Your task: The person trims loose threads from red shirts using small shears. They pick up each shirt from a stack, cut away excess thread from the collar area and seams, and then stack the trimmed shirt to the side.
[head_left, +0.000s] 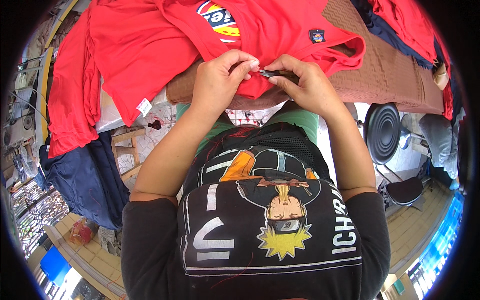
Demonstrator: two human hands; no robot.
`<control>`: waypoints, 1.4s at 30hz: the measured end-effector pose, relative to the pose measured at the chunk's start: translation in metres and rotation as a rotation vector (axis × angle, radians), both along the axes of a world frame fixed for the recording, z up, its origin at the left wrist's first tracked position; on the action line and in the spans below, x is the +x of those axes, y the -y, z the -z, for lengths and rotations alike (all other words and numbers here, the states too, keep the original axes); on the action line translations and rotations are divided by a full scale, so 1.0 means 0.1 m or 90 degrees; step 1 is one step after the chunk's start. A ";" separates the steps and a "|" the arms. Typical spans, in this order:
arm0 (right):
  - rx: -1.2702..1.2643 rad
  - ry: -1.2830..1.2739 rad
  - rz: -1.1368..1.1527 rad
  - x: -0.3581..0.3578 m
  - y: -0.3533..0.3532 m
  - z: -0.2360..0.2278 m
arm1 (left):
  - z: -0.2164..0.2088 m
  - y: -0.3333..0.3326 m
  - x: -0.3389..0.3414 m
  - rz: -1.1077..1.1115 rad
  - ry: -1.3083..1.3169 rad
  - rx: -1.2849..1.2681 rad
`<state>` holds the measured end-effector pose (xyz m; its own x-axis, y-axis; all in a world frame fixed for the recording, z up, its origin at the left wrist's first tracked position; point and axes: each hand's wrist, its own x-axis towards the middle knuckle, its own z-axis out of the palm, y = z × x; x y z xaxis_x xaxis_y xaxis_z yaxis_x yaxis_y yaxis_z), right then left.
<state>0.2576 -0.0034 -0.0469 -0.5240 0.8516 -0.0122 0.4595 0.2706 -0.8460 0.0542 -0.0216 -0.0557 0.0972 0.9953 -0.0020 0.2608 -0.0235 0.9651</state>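
Pinching red shirt (280, 30), both hands (220, 80) curled

The T-shirt (150, 40) on the table is bright red, with a round chest print in yellow, white, dark blue and red, and a small dark blue label (316, 35). The table cover (390, 70) is brown with a woven zigzag pattern. A navy garment (90, 175) hangs at the left. The stool seat (382, 132) is black with concentric rings.
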 end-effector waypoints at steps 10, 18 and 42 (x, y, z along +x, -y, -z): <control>0.058 0.030 -0.020 0.00 0.01 0.00 | -0.15 0.01 -0.09 -0.005 0.098 0.041; 0.127 0.065 0.025 0.04 0.01 -0.11 | -0.91 0.15 -0.43 0.495 -0.334 -0.210; 0.073 0.044 0.031 -0.08 0.03 0.04 | -0.30 -0.05 -0.18 0.136 -0.214 0.004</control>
<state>0.2495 -0.0066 -0.0507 -0.4838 0.8737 0.0517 0.5300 0.3395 -0.7771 0.0363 -0.0168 -0.0254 0.2967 0.9529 -0.0637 0.5512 -0.1164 0.8262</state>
